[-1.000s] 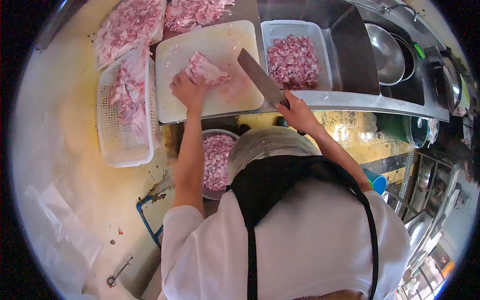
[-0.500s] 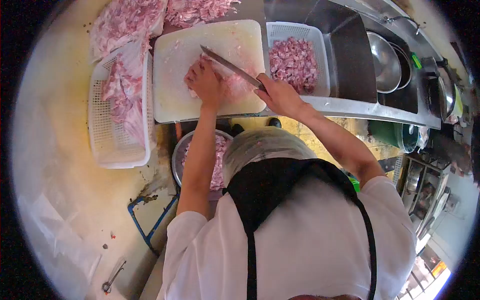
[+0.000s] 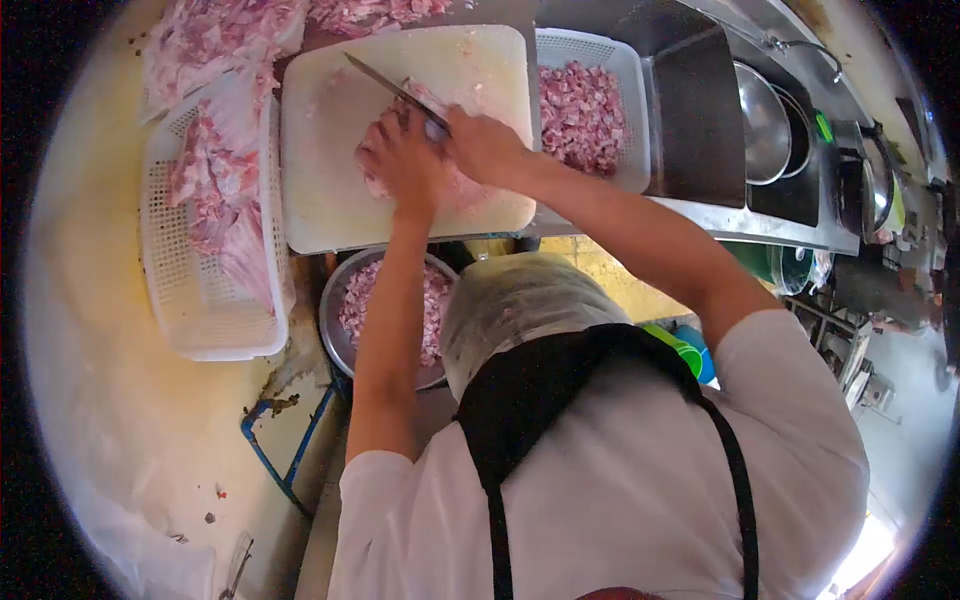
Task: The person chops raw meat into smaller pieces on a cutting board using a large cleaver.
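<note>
Pinning a piece of meat (image 3: 462, 190) near the middle of the cutting board (image 3: 320, 190), the left hand (image 3: 400, 165) lies over it with the fingers curled down. Its grip is closed on the meat rather than spread.

Just to the right of it over the board, touching it or nearly so, is the right hand (image 3: 487, 150). Its grip is wrapped tight round the handle of a cleaver (image 3: 385, 82), and the handle itself is hidden inside the fist. The blade's long axis runs slantwise from that fist toward the board's far left corner. It passes just beyond the left hand's fingertips, on their far side. Whether the edge sits in the meat or just above it cannot be told.

Most of the meat that shows lies on the near side of the blade, under the left hand and toward the board's near right.

Past the board's right edge, on the steel bench (image 3: 720, 215), stands a white basket (image 3: 590, 38) of diced meat. Past the board's left edge a second basket (image 3: 200, 320) holds long slabs. Below the board's near edge, lower than the bench, a metal bowl (image 3: 330, 320) holds more dice.
</note>
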Demonstrator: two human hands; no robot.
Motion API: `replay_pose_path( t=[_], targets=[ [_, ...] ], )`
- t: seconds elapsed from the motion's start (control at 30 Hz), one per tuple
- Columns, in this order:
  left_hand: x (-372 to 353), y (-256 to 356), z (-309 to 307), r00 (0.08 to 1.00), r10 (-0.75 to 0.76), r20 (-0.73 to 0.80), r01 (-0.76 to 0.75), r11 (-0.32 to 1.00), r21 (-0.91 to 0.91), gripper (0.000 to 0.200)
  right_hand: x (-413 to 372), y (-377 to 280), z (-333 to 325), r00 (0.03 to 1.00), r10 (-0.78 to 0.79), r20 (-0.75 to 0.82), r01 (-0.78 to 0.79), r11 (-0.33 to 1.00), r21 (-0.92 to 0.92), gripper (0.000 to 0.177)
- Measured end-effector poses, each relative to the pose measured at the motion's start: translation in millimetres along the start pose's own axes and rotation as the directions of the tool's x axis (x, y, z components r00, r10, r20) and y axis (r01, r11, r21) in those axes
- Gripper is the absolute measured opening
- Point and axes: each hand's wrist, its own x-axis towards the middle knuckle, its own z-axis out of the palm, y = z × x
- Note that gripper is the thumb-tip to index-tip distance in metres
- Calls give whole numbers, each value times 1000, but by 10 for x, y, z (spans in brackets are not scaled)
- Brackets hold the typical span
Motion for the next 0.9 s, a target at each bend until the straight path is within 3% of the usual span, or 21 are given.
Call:
replay_pose_path(
  t=[0.1, 0.2, 0.37, 0.43, 0.47, 0.53, 0.57, 0.7, 0.73, 0.77, 0.9],
  targets=[
    [3, 2, 53, 1000, -13, -9, 13, 998, 57, 48, 130, -84, -86, 999, -52, 3, 52, 998, -30, 31],
    [-22, -23, 51, 1000, -6, -19, 7, 997, 72, 47, -82, -36, -226, 991, 56, 125, -53, 998, -27, 32],
    [-50, -2, -69, 1000, -16, 8, 15, 997, 78, 48, -1401, 228, -608, 961, 135, 241, -131, 991, -33, 33],
    [-50, -63, -147, 997, 55, -55, -64, 979, -195, 49, -1851, 346, -757, 931, 225, 287, -208, 974, -89, 33],
    [-88, -118, -128, 997, 57, -59, -67, 979, -192, 49, -1997, 396, -842, 903, 274, 331, -236, 960, -153, 34],
    [-179, -218, -93, 983, 81, -168, -143, 904, -403, 43, -2185, 451, -1052, 897, 268, 351, -235, 963, -136, 34],
    [-227, -220, -109, 981, 83, -175, -148, 905, -399, 43, -2206, 440, -1127, 888, 264, 376, -234, 964, -124, 33],
    [-351, -141, -217, 995, 40, -94, -73, 920, -384, 37, -2005, 202, -1078, 951, 155, 268, -143, 988, -66, 32],
    [-339, -135, -214, 998, 31, -58, -51, 918, -393, 35, -1897, 107, -962, 977, 126, 169, -123, 992, -27, 29],
    [-326, -121, -215, 997, 31, -64, -53, 920, -389, 35, -1787, 37, -855, 993, 98, 64, -99, 995, 9, 27],
    [-254, -113, -192, 982, 98, -164, -135, 964, -231, 30, -1376, 83, -495, 1000, 4, 18, -6, 998, 68, 28]
  ],
)
